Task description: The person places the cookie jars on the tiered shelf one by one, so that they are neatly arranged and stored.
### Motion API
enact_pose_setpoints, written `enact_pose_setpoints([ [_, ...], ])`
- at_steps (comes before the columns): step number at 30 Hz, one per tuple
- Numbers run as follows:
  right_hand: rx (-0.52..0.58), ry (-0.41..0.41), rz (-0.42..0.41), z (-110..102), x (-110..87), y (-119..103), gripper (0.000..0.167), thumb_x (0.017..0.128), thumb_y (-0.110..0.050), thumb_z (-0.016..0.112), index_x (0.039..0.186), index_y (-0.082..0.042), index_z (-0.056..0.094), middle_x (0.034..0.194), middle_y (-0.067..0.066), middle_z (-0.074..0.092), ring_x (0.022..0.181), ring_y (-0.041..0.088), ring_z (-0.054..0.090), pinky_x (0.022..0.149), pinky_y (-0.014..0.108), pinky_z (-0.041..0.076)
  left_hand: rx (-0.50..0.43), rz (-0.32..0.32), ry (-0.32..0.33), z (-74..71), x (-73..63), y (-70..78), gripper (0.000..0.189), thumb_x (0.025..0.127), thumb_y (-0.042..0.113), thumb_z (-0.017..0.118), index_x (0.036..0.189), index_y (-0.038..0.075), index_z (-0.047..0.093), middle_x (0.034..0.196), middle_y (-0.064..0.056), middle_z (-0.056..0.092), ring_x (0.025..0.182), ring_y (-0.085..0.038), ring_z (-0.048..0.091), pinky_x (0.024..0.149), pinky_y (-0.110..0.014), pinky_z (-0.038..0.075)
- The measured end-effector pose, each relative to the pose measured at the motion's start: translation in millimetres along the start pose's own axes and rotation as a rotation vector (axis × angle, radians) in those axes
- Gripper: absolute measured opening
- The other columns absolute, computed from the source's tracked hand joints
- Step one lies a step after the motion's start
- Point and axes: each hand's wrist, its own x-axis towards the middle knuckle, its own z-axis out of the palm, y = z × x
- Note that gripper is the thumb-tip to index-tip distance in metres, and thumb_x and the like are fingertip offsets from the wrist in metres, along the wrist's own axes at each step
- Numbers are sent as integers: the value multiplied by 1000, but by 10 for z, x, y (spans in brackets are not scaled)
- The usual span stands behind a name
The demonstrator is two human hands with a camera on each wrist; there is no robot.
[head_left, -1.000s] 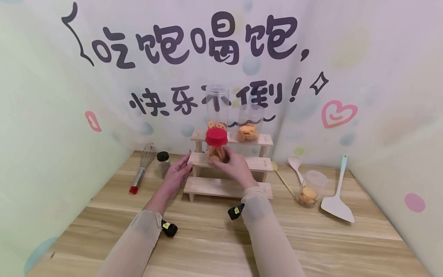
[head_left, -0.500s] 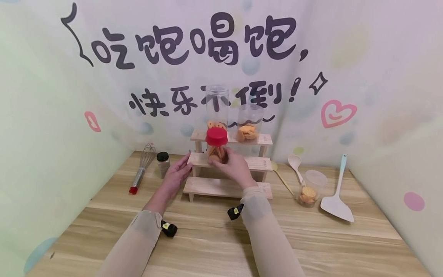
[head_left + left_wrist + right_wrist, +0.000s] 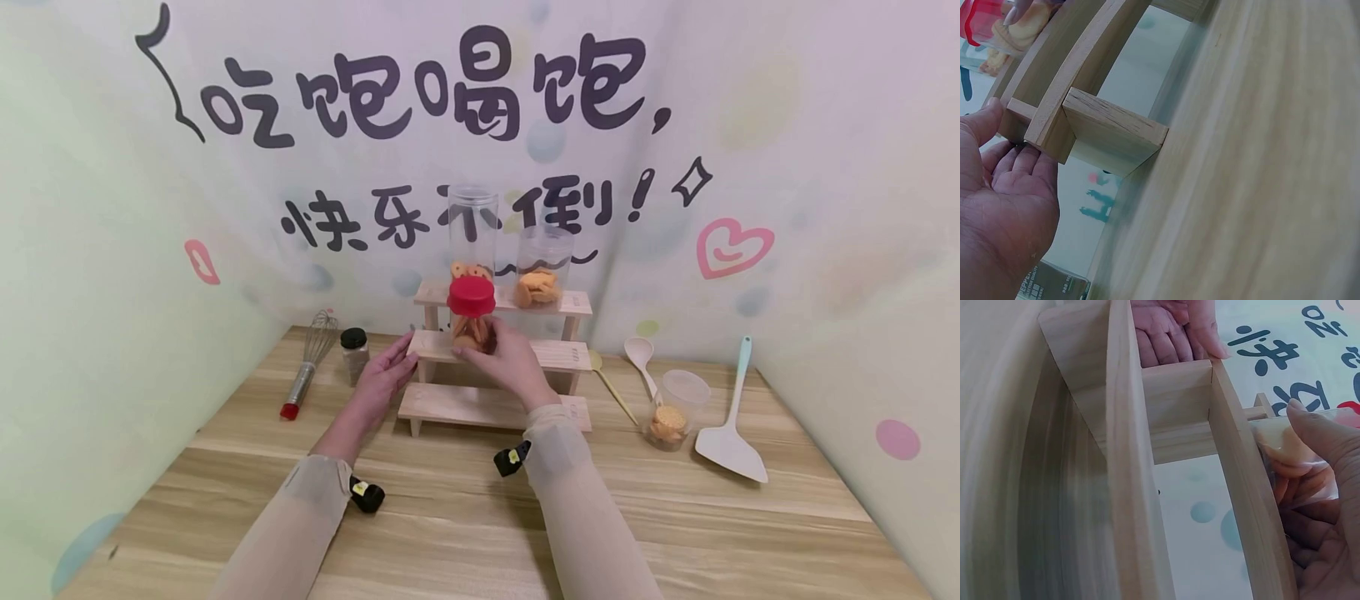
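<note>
My right hand (image 3: 512, 365) grips a clear jar with a red lid (image 3: 471, 295) and cookies inside. It is upright over the left part of the middle tier of a three-tier wooden display stand (image 3: 480, 405). In the right wrist view, thumb and fingers lie on opposite sides of the cookie jar (image 3: 1300, 478), close to the tier's edge. My left hand (image 3: 382, 385) holds the left end of that middle tier. In the left wrist view, its thumb is at the top of the board and its fingers (image 3: 1025, 164) curl beneath the end.
A tall cookie jar (image 3: 472, 229) and a shorter one (image 3: 542, 275) stand on the top tier. Left are a whisk (image 3: 307, 367) and a black-capped pepper bottle (image 3: 354, 357). Right are two spoons (image 3: 641, 358), a tub of crackers (image 3: 671, 417) and a white spatula (image 3: 731, 450).
</note>
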Motion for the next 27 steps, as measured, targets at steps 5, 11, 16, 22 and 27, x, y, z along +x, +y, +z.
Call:
enact_pose_setpoints([
  [5, 13, -17, -33, -70, 10, -36, 63, 84, -52, 79, 132, -18, 56, 117, 1, 66, 106, 19, 63, 94, 39, 55, 6, 1, -2, -2, 0, 6, 63, 103, 20, 59, 159, 13, 30, 165, -8, 23, 149, -23, 28, 119, -34, 31],
  [11, -7, -28, -21, -318, -80, -260, 71, 85, -55, 76, 141, -17, 53, 136, 6, 61, 125, 28, 58, 104, 51, 50, 5, -6, 0, -15, 3, -17, 62, 103, 18, 59, 159, 13, 31, 165, -8, 24, 148, -23, 31, 118, -33, 32],
  [16, -54, 1, -26, -611, -213, -456, 80, 87, -55, 72, 149, -12, 46, 144, 11, 55, 130, 33, 53, 105, 55, 47, 1, -11, 5, 2, 12, -18, 62, 103, 17, 59, 158, 13, 32, 165, -8, 25, 147, -23, 31, 117, -32, 33],
  [22, -103, 39, -153, -898, -372, -543, 78, 88, -54, 73, 148, -11, 48, 149, 9, 51, 137, 28, 47, 113, 52, 40, 10, 0, 4, 6, 16, -10, 63, 103, 20, 61, 158, 15, 32, 165, -6, 25, 147, -22, 32, 116, -30, 34],
  [27, -89, 82, -310, -1001, -446, -460, 72, 87, -48, 76, 147, -18, 51, 153, 2, 46, 145, 20, 36, 118, 53, 32, 16, 3, 7, 3, 4, -11, 62, 104, 19, 58, 159, 14, 31, 165, -6, 24, 148, -22, 30, 117, -30, 33],
])
